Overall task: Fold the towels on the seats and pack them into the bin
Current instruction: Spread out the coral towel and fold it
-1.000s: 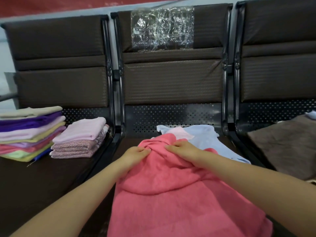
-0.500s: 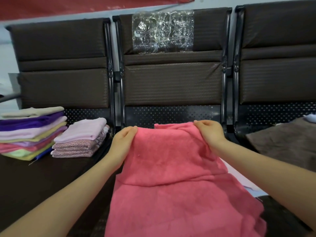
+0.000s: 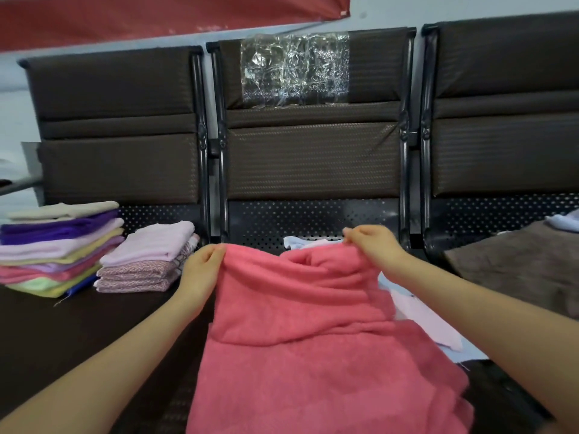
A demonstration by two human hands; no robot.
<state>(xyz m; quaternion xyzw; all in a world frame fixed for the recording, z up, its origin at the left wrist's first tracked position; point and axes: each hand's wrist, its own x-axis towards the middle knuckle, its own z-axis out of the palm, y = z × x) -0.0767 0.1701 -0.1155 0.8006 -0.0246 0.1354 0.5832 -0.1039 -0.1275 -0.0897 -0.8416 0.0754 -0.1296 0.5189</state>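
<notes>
Between the two hands, a coral-pink towel (image 3: 313, 324) was stretched over the middle seat (image 3: 313, 220). The left hand (image 3: 200, 267) pinched its far left corner and the right hand (image 3: 372, 245) pinched its far right corner, both with fingers curled into the cloth, so the fingertips were mostly buried in the fabric and hard to make out. The hands were held well apart, with the far edge sagging and bunching between them. The near end of the towel ran down toward the person and was cut off by the lower frame edge.

Under and just beyond the right hand, a pale blue towel (image 3: 294, 242) and a light pink towel (image 3: 429, 327) peeked out; most of each was hidden beneath the coral one, so their shape could not be told.

To the left of the left hand, on the left seat (image 3: 47, 339), sat a small folded stack of lilac and patterned towels (image 3: 147, 261), and just beside it, further left, a taller multicoloured stack (image 3: 53, 249), its left side cut off by the frame.

To the right of the right hand, a brown towel (image 3: 517, 267) lay on the right seat, partly out of frame, with a scrap of pale blue cloth (image 3: 564, 222) at its far edge. Crinkled clear plastic (image 3: 294, 70) was stuck to the middle backrest.
</notes>
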